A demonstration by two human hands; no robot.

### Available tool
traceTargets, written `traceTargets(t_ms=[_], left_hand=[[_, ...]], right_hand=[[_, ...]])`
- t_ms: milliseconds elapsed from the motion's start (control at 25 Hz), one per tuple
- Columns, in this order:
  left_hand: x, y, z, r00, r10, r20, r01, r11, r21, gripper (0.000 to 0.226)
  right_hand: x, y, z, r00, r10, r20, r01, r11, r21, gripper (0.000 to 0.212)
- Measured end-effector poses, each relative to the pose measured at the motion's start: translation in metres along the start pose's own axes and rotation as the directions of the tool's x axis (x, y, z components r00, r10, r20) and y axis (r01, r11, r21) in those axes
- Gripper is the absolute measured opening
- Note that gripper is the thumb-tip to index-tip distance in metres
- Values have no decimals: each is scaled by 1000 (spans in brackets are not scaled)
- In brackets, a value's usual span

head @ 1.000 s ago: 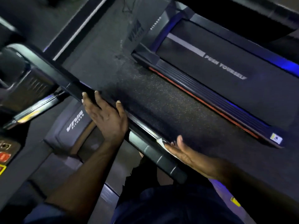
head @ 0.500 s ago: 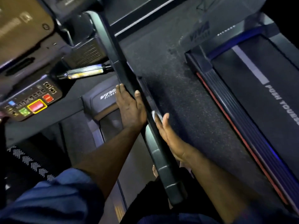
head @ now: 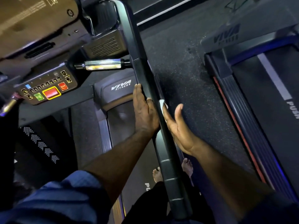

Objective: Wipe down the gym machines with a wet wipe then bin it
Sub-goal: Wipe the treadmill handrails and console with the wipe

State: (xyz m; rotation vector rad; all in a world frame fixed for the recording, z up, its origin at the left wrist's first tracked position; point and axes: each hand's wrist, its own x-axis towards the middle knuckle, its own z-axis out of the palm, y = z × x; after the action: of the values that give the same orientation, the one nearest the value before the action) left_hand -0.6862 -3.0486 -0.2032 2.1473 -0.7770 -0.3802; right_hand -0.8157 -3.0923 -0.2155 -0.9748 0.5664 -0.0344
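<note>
Nearest the camera, blue sleeves (head: 64, 196) and two bare feet (head: 157, 175) stand beside the near end of the treadmill's handrail (head: 168, 162). The rail is a long dark bar; its long axis runs from the person's waist away and up toward the console.

Midway along it, the left hand (head: 144, 113) lies flat against the rail's inner side, fingers straight and together, holding nothing. The right hand (head: 179, 130) lies on the outer side, fingers straight and thumb spread wide. Its fingertips press the wet wipe (head: 162, 103) against the rail, and only a small white fold shows beyond them, pointing along the rail toward the console.

The wipe looks thin, limp and damp. It will likely bunch or slip out from under flat fingers, so a firm press with the palm, or a pinch of its bunched edge, should control it best. It weighs almost nothing and the rail is stiff, so hard pressure risks little.

Farther off sit the button panel (head: 47, 91) and the speckled floor (head: 186, 75). A neighbouring treadmill (head: 267, 110) lies to the right.
</note>
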Motion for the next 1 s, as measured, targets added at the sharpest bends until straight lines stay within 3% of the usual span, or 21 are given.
traceTargets(t_ms=[160,320,480,600,760,880,1000], left_hand=[[2,-1,1,1000,28,-11,-28,1000,11,61],[1,-3,1,1000,28,7,-29,999,39,61],[2,0,0,999,31,18,-33,998,61,61],[4,-2,1,1000,10,14,-11,998,69,61],[5,-2,3,1000,-9,14,9,1000,28,62],[5,-6,1,1000,-13,-14,12,1000,-27,61],[1,1,1,999,-37,-25,32,985,-168,59]], right_hand=[[33,-19,-6,999,26,27,-26,999,28,115],[56,-41,-5,998,-55,32,55,998,2,103],[83,-61,-10,994,-66,86,63,998,30,116],[116,-82,-7,985,-155,-72,151,987,-50,106],[112,-72,-14,993,-121,-17,119,987,-106,91],[111,-88,7,987,-125,-99,114,987,-113,80],[108,-90,17,976,-188,-105,142,928,-345,81]])
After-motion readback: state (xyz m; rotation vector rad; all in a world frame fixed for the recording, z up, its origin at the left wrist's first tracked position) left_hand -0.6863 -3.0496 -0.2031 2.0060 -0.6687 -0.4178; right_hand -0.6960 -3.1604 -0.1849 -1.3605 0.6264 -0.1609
